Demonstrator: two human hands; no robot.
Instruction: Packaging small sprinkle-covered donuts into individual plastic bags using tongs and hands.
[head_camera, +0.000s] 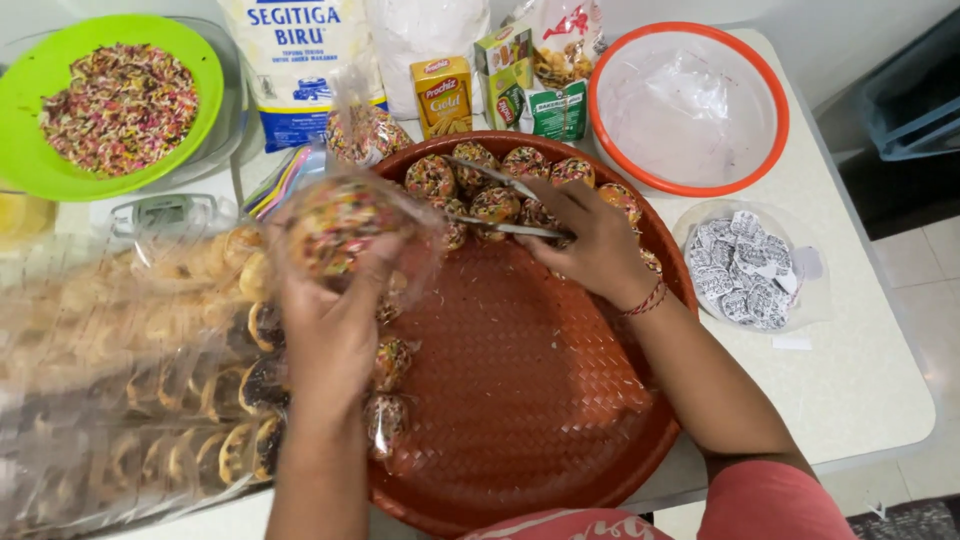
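Nearest of all is the front rim of the big reddish woven tray (520, 400), and everything else is easiest placed from it. Over the tray's left edge the left hand (335, 320) is closed round a clear plastic bag (345, 225) holding a sprinkle-covered doughnut. Over its far half the right hand (595, 245) is closed on metal tongs (500, 205), whose tips reach among the row of sprinkled doughnuts (500, 175) lined along the far rim. This looks like bagging, one doughnut at a time; the next lift calls for a light pinch so the topping stays on.

A few bagged doughnuts (388, 395) lie at the tray's left side. Left of the tray are stacked packs of pastries (130, 380); beyond it a green bowl of sprinkles (110, 100) and an orange-rimmed basin (690, 105); right of it, a bag of small labels (745, 265) on the worktop (860, 370). The tray's middle is bare, giving both hands room; its near rim overhangs the worktop edge.
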